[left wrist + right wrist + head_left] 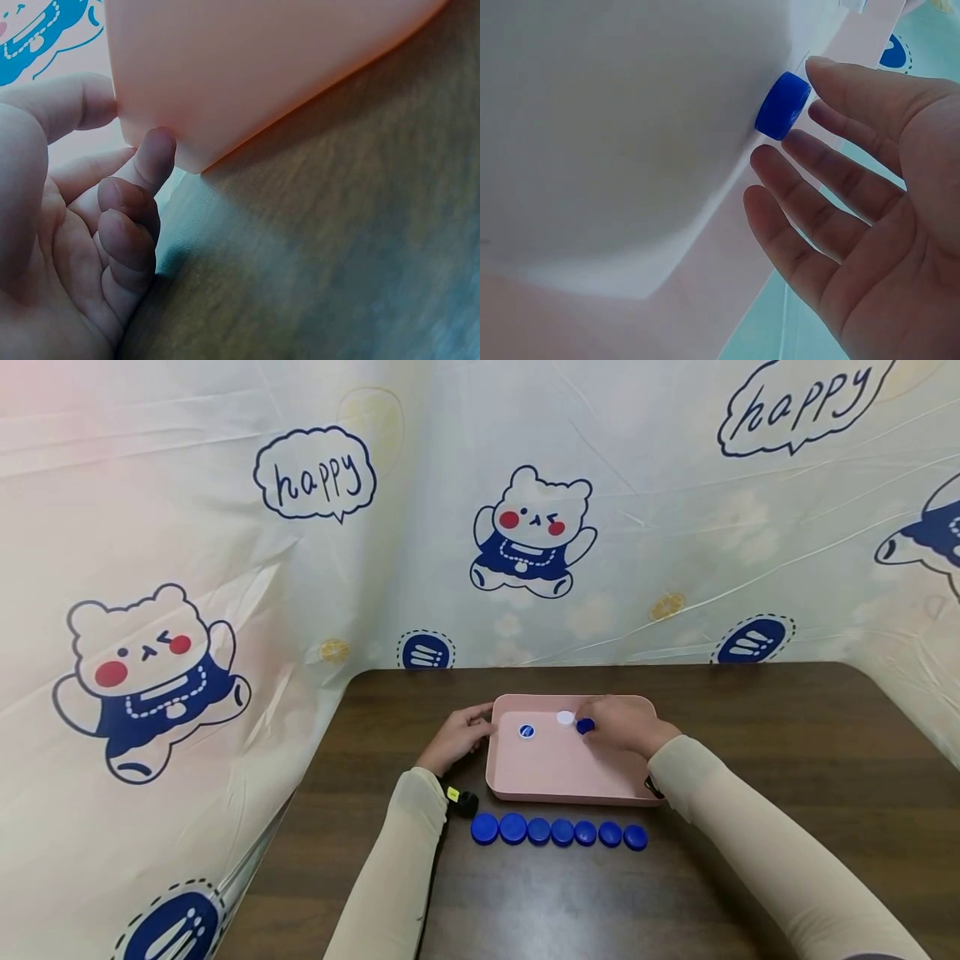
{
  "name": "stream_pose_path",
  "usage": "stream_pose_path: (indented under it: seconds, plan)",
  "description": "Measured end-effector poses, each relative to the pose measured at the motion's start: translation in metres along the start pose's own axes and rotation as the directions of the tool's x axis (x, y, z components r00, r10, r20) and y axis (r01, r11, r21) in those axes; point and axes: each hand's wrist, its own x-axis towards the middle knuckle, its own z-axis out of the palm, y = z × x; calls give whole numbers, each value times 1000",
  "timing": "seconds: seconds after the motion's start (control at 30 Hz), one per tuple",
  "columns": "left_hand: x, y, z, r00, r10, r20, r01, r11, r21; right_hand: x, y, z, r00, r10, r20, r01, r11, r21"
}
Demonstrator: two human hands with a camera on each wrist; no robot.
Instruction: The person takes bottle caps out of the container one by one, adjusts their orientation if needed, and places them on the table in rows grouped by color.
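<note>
A shallow pink tray (570, 777) lies on the table. My left hand (459, 737) holds its left edge, thumb at the rim and fingertips against the outer wall (202, 82). Over the tray's right half is my right hand (622, 725), fingers loosely spread around a small blue bottle cap (782, 106). That cap (585, 725) stands on the tray floor beside the thumb and fingertips; firm contact cannot be made out. Left of it lies a white disc (565, 717), and farther left a white disc with a blue print (527, 732).
Several blue caps (562, 832) form a row on the dark wooden table (555, 893) in front of the tray, larger ones at the left. A black wrist strap (463, 802) sits near the left forearm. Behind the table hangs a printed cloth (637, 510).
</note>
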Motion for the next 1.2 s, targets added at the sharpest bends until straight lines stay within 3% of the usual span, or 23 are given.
stream_pose_path:
  seconds: [0.6,1.2]
  plan:
    - [-1,-1,1,1000,10,-14,-10,1000,-10,-2,-1,4,999,-17,-39,17,1000,-23]
    - [0,0,1,1000,1,-5,-1,1000,-7,-1,2,8,999,-15,-45,18,996,83]
